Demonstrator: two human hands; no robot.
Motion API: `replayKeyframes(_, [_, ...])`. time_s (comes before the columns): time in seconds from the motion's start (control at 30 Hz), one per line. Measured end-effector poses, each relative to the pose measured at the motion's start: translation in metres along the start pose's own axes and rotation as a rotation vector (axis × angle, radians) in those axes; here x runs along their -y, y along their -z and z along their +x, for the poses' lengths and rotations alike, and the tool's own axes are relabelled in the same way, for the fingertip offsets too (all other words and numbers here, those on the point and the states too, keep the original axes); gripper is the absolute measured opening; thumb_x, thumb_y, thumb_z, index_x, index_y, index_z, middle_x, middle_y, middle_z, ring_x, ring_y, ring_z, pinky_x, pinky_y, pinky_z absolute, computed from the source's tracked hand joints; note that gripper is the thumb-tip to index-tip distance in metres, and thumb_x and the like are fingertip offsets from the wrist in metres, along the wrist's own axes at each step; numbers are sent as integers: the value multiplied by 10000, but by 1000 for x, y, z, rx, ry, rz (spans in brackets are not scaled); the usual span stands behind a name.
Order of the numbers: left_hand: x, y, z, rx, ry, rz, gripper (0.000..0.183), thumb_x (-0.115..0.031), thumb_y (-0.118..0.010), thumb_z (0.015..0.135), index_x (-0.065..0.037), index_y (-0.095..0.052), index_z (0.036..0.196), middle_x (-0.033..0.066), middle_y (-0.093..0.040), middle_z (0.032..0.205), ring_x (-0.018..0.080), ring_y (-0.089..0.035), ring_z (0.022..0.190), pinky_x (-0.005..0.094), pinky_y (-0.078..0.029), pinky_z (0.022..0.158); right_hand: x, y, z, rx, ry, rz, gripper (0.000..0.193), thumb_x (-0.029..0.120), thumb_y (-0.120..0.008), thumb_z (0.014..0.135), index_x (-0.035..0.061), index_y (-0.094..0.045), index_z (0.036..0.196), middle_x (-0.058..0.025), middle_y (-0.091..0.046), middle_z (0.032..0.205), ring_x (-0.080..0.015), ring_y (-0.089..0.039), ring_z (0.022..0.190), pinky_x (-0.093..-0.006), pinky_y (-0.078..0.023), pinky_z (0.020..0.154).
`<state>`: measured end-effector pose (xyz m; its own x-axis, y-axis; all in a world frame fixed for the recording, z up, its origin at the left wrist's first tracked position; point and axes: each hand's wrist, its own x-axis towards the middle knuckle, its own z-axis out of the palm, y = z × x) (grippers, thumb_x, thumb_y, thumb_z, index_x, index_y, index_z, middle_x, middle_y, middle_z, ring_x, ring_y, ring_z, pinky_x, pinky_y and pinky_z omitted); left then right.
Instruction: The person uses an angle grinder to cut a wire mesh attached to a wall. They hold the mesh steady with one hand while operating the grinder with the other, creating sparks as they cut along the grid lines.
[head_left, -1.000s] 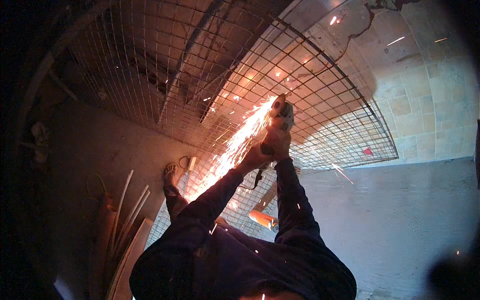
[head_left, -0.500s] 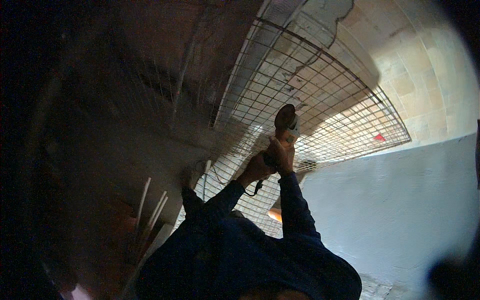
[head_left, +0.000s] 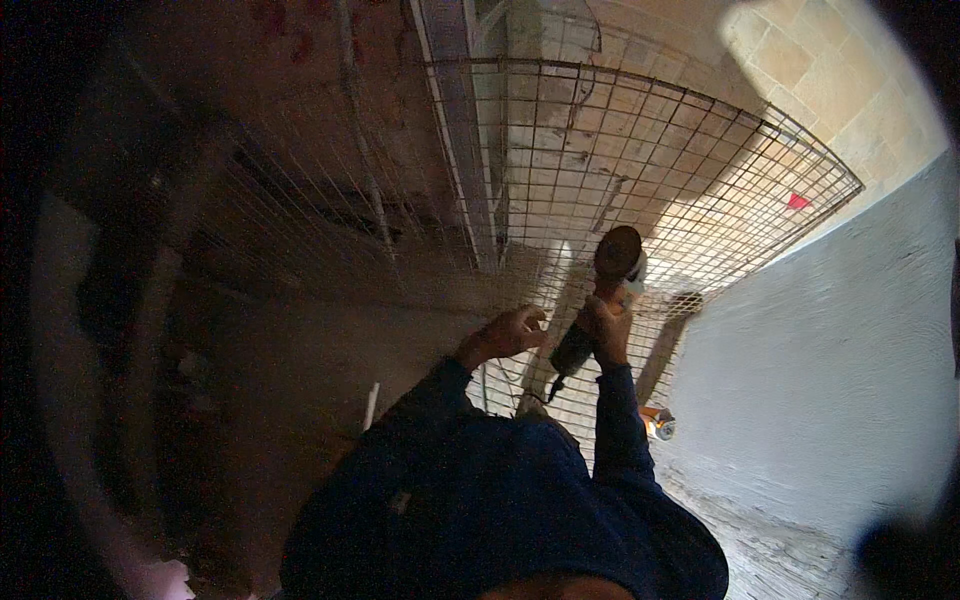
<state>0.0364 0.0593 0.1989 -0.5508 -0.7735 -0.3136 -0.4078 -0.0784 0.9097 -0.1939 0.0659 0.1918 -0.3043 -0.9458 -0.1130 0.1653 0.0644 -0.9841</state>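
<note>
Against the wire mesh panel (head_left: pixel 640 170), right hand (head_left: pixel 606 328) wrapped tight round the body of an angle grinder (head_left: pixel 598 305); disc end up, just at the mesh wires, can't tell if touching. Grinder sits centre-right of view, cord hanging below the grip. Left hand (head_left: pixel 507 333) free beside it, fingers (head_left: pixel 528 318) loosely curled, holding nothing, close to the grinder's rear end but apart from it. Both arms in dark blue sleeves (head_left: pixel 620 420) come up from the lower edge. Mesh panel leans upright against a stone block wall (head_left: pixel 800 70). Grey rough wall (head_left: pixel 840 350) on the right. Small orange-and-white object (head_left: pixel 658 424) on the floor near the panel's foot, too small to identify. Left side dark, blurred.
</note>
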Motion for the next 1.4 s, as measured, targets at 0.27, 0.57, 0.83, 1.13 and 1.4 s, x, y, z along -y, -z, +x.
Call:
replayKeyframes(0.27, [29, 22, -47, -107, 15, 54, 648, -451, -717, 902, 27, -560, 1311, 229, -627, 1247, 305, -636, 1117, 427, -509, 949, -9, 37, -39, -47, -63, 43, 212, 141, -734, 832, 22, -611, 958, -66, -653, 788, -180, -665, 663, -322, -557, 610])
replayKeyframes(0.57, [29, -23, -57, -210, 37, 1, 639, -443, -727, 897, 24, -564, 1302, 210, -686, 1069, 305, -664, 1011, 422, -536, 865, -23, 19, -44, 41, -58, 78, 202, 176, -731, 845, 31, -616, 926, -50, -650, 790, -150, -629, 637, -298, -520, 579])
replayKeyframes(0.83, [-18, 192, -55, -867, -231, 144, 550, -335, -693, 914, 6, -547, 1320, 206, -617, 1237, 305, -582, 1183, 423, -464, 992, -50, 5, -42, -69, -90, 34, 349, 258, -745, 848, 5, -559, 999, -86, -638, 755, -155, -614, 654, -317, -519, 599])
replayKeyframes(1.13, [-66, 432, 3, -1140, -101, 843, 498, -314, -660, 942, 0, -537, 1309, 198, -617, 1215, 344, -578, 1148, 449, -448, 1009, -60, -33, -70, -332, -186, 259, 243, 175, -769, 837, -1, -624, 923, -76, -665, 768, -205, -666, 707, -325, -556, 644])
replayKeyframes(1.4, [-25, 439, 8, -1081, -80, 885, 450, -293, -659, 944, -9, -552, 1276, 188, -621, 1191, 334, -591, 1114, 450, -461, 983, -34, -57, -101, -188, -221, 88, 335, 315, -733, 870, 13, -603, 934, -77, -640, 842, -170, -654, 733, -299, -555, 648])
